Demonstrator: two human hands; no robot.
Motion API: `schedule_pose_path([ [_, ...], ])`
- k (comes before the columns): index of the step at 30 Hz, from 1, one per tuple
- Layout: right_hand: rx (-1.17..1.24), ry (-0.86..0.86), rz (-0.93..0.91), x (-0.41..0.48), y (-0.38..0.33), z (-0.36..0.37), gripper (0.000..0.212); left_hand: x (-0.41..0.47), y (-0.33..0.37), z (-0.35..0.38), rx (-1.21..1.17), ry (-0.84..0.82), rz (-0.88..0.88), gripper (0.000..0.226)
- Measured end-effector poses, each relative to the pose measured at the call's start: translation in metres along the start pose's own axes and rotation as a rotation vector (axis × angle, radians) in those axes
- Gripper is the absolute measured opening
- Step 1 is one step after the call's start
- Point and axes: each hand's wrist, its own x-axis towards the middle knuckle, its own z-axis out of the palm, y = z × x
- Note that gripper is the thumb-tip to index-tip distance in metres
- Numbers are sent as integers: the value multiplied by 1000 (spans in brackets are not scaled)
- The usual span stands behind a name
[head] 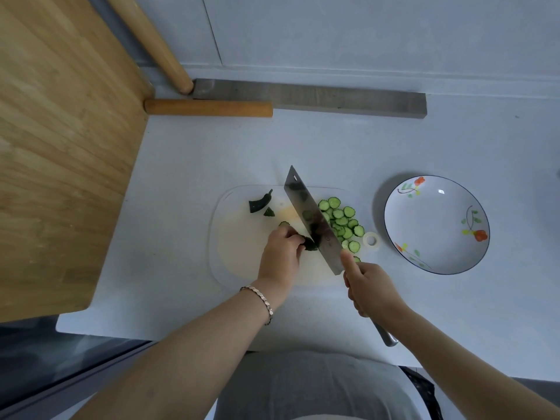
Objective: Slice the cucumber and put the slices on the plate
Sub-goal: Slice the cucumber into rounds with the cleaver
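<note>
From the head view, the cutting board (242, 247) lies at the centre of the frame on the pale surface (363, 147). The left hand (280, 253) is curled down on the last stub of cucumber (310, 244), fingertips pinched around it just beside the blade. The right hand (368, 287) is wrapped tight on the handle of the knife (312, 221), thumb pressed up near the heel of the wide blade, which stands tilted across the board. To the right of the blade a heap of slices (342, 221) lies on the board; cut-off ends (259, 204) lie at the board's upper left. The plate (436, 262), right of centre, carries no slices yet. A small white ring (371, 239) lies between board and plate.

The stub looks short, wet and firm, so I judge it may slip or roll; it is best pinned from above with fingertips tucked back. The slices should be light, thin and clingy, easiest gathered in a loose pinch or scooped on the flat of the blade.
</note>
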Motion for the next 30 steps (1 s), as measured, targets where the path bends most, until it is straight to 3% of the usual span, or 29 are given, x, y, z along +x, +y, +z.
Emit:
schedule_pose_path([
  [7,-114,-4,-36,4,4,0,55,0,-2,0,-2,-19,8,10],
  [14,-22,26,11,10,7,20,53,1,-4,3,-9,-23,0,11],
  [20,202,-11,120,10,-2,10,54,-1,-7,3,-63,-13,-29,16],
  [30,117,-18,85,-3,-8,-6,54,3,-4,0,-49,42,-29,10],
])
